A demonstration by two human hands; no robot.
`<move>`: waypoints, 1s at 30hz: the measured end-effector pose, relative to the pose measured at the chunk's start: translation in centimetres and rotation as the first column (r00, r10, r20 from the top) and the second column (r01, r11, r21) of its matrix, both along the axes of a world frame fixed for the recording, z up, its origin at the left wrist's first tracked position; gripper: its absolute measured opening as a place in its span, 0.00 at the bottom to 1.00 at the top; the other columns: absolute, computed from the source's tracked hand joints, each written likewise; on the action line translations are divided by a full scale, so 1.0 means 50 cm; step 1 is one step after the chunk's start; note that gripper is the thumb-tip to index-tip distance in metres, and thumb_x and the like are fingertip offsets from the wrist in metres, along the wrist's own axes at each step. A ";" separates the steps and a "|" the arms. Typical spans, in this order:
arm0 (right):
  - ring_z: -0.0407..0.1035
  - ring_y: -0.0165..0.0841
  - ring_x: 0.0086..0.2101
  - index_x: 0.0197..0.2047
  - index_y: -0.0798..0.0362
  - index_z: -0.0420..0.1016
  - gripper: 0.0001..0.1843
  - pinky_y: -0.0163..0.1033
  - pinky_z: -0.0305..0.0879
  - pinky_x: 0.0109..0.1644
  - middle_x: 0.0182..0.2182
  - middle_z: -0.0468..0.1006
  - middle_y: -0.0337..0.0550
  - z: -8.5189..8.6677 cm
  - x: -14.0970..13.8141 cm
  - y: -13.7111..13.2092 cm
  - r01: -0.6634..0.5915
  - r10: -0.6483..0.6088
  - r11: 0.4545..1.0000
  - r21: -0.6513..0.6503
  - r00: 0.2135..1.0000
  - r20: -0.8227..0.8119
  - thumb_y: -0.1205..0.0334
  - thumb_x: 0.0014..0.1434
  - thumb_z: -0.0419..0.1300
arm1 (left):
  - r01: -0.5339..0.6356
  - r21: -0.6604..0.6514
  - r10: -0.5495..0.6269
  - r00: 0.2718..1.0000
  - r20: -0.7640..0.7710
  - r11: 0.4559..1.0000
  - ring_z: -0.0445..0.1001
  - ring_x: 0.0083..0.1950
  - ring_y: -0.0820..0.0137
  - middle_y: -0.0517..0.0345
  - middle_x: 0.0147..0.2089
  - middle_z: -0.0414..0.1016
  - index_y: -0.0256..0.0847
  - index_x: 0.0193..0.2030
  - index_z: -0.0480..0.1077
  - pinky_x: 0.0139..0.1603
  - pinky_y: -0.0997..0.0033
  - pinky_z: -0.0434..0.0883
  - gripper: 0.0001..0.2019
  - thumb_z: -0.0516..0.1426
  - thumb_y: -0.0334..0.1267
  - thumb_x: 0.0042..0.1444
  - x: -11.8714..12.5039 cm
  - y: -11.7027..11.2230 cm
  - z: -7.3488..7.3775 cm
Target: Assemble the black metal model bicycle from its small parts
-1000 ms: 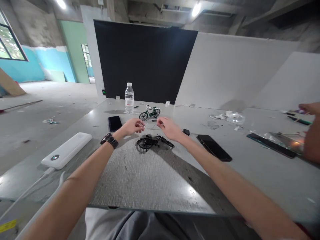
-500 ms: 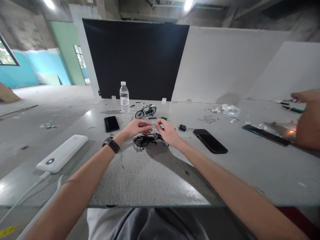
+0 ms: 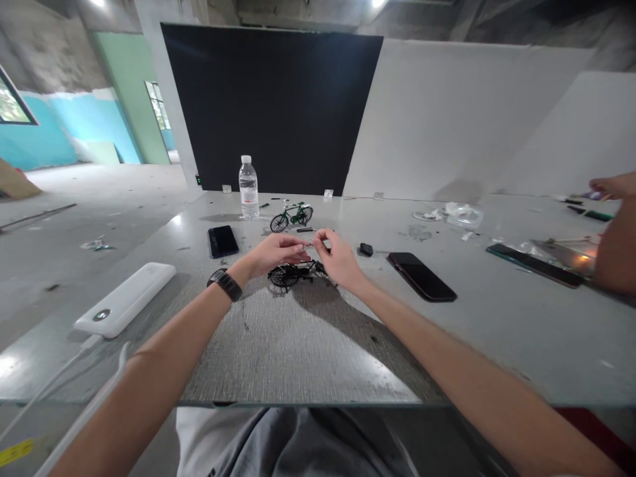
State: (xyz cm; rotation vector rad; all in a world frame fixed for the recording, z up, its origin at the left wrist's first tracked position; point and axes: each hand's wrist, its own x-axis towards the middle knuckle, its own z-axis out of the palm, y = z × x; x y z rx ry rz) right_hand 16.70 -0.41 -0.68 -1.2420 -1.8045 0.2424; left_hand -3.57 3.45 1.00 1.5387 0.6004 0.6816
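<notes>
Just above a small black model bicycle [image 3: 293,273], my left hand [image 3: 279,253] and my right hand [image 3: 338,258] meet fingertip to fingertip. Between them is a tiny silvery piece [image 3: 309,244], too small to name. Both hands are closed in a pinch on it. The black bicycle stands on the table, its right part partly covered by my right hand. Behind my hands stands a green model bicycle [image 3: 293,216], with a short dark bar [image 3: 305,230] lying close by.
On the grey table [image 3: 298,358] are a water bottle [image 3: 248,189], a dark phone [image 3: 223,241], a larger phone [image 3: 421,275], a small black block [image 3: 366,249] and a white power bank [image 3: 126,299] with a cable. Another person's arm [image 3: 617,245] reaches in at right, near clear plastic packaging [image 3: 463,215].
The view has tilted slightly downward. My right hand has turned a little and its fingers have risen over the small piece; my left hand stays nearly in place.
</notes>
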 end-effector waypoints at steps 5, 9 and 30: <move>0.69 0.37 0.37 0.41 0.50 0.65 0.19 0.40 0.63 0.43 0.39 0.76 0.46 0.002 -0.002 -0.005 -0.002 0.003 0.999 0.036 1.000 -0.017 0.43 0.73 0.47 | -0.007 -0.140 0.015 0.998 0.061 0.990 0.83 0.44 0.65 0.48 0.41 0.81 0.35 0.56 0.76 0.54 0.58 0.77 0.12 0.54 0.33 0.73 0.003 -0.002 0.003; 0.69 0.38 0.38 0.43 0.50 0.66 0.19 0.40 0.62 0.43 0.41 0.77 0.47 0.001 -0.003 -0.005 -0.007 0.006 0.997 0.077 1.000 0.014 0.44 0.74 0.47 | 0.007 -0.134 0.005 0.996 0.090 0.991 0.77 0.37 0.73 0.54 0.37 0.77 0.35 0.51 0.77 0.46 0.66 0.75 0.09 0.56 0.33 0.71 0.003 0.001 -0.002; 0.76 0.38 0.39 0.44 0.52 0.71 0.20 0.41 0.67 0.45 0.36 0.81 0.46 -0.007 -0.005 0.006 -0.140 0.120 0.980 -0.143 0.983 -0.142 0.42 0.70 0.54 | -0.253 0.126 0.254 0.967 0.008 0.959 0.60 0.24 0.79 0.56 0.34 0.73 0.38 0.41 0.75 0.27 0.73 0.57 0.12 0.52 0.24 0.67 0.024 -0.009 0.010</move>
